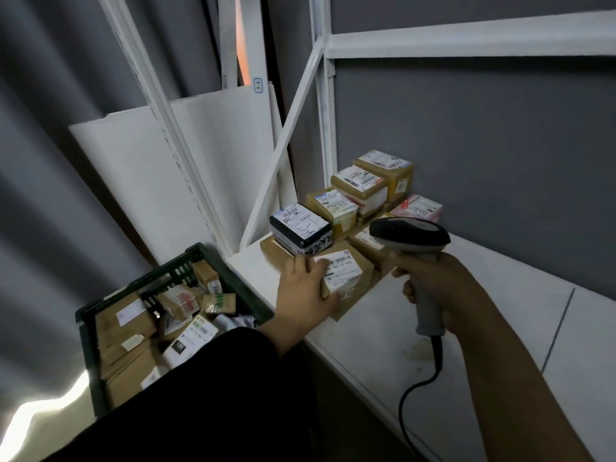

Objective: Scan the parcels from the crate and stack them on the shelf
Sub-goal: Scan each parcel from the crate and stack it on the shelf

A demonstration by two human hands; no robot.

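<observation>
Black scanner cable (437, 353): hangs from the handle and trails down across the white shelf board (466, 328) toward its front edge; liable to snag there on a wide swing and drag the aim off.
Right hand (433, 288): fingers wrapped tight round the handle of the grey plastic handheld scanner (410, 233); points the head toward the stack rather than squarely at the nearest label, so risks reading a neighbouring barcode.
Left hand (306, 288): fingers curled over the near end of the brown cardboard parcel with a white barcode label (345, 273), thumb at its front edge; sits close enough to shade or cover the code.
Parcel's place: on the shelf, atop a flat brown carton (358, 303), just beside the black-and-white box (300, 231); liable to shove that box toward the left edge if pushed hard.
Dark green plastic crate (85, 316): beside the shelf, lower left; plenty of parcels left inside.
Far stack of taped brown boxes (383, 168): stepped up in the corner; prone to toppling if loaded unevenly.
</observation>
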